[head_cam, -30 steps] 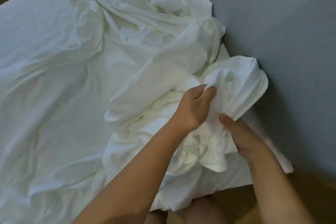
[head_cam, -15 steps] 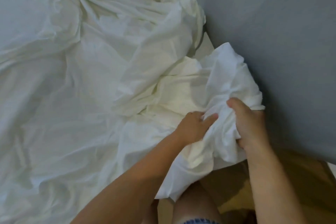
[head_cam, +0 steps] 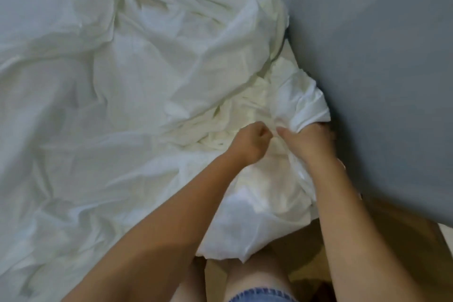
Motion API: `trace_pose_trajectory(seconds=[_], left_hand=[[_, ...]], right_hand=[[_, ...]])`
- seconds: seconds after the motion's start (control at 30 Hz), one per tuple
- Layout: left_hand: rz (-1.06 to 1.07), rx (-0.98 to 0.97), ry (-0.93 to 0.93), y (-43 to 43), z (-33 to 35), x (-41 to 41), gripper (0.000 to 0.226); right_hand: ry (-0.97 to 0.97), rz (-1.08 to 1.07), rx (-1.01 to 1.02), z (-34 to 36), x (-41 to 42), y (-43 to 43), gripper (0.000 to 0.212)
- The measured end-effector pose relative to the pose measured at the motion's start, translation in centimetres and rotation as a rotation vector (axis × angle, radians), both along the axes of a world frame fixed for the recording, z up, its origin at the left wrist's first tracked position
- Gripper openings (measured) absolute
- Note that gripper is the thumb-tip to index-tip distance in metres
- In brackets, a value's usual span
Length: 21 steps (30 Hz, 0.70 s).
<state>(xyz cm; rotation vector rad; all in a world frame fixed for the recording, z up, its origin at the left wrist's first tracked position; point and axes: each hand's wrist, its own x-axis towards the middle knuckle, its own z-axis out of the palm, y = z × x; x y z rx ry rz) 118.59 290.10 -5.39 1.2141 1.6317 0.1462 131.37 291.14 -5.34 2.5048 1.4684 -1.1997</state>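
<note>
- Left hand (head_cam: pixel 252 141) fisted on bunched folds of white sheet (head_cam: pixel 147 81); right hand (head_cam: pixel 310 141) gripping a fold of it, just beside grey wall (head_cam: pixel 367 56).
- White sheet spread rumpled to the left, heaped thick under both hands.
- Best handled with firm, close grips, drawing the heap toward the body, clear of the wall.

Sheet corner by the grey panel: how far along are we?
Little looks finished: the white sheet lies crumpled throughout. In hand: left hand and right hand both grip its bunched corner beside the grey panel. Left, probably: settling that corner and smoothing the creases.
</note>
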Motion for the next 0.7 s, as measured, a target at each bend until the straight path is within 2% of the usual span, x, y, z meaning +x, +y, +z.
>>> trace_pose_trajectory(seconds=[0.1, 0.2, 0.27, 0.33, 0.43, 0.47, 0.53, 0.57, 0.63, 0.7], left_hand=[[0.087, 0.098, 0.19, -2.0, -1.6, -7.0, 0.022], [0.149, 0.106, 0.425, -3.7, -2.4, -14.0, 0.043], [0.191, 0.068, 0.49, -4.3, -2.4, -17.1, 0.051], [0.197, 0.089, 0.502, -4.0, -2.4, -18.5, 0.062], [0.074, 0.235, 0.489, -0.7, -2.6, -17.7, 0.09], [0.023, 0.272, 0.473, 1.0, -2.6, -16.8, 0.098], [-0.022, 0.304, 0.404, 4.1, -2.2, -14.4, 0.108], [-0.022, 0.309, 0.361, 5.5, -1.9, -13.3, 0.105], [0.033, 0.303, 0.221, 7.5, -1.0, -11.5, 0.077], [0.303, 0.332, -0.011, 8.8, -0.2, -11.1, 0.04]], right_hand=[[-0.189, -0.035, 0.188, 0.1, -2.0, -0.8, 0.098], [-0.227, 0.01, 0.469, 0.9, -5.4, -1.8, 0.097], [-0.132, 0.112, 0.643, 0.9, -8.5, -1.6, 0.086], [0.007, 0.17, 0.649, 0.1, -11.4, -0.4, 0.079], [0.373, -0.132, 0.379, -1.5, -13.7, 3.9, 0.097], [0.456, -0.224, 0.369, -1.9, -14.0, 5.4, 0.1], [0.532, -0.327, 0.436, -2.1, -14.0, 8.4, 0.093], [0.533, -0.359, 0.471, -1.7, -14.1, 9.9, 0.085], [0.517, -0.324, 0.545, -0.5, -14.9, 12.5, 0.075], [0.644, -0.071, 0.578, 0.9, -16.7, 14.4, 0.072]])
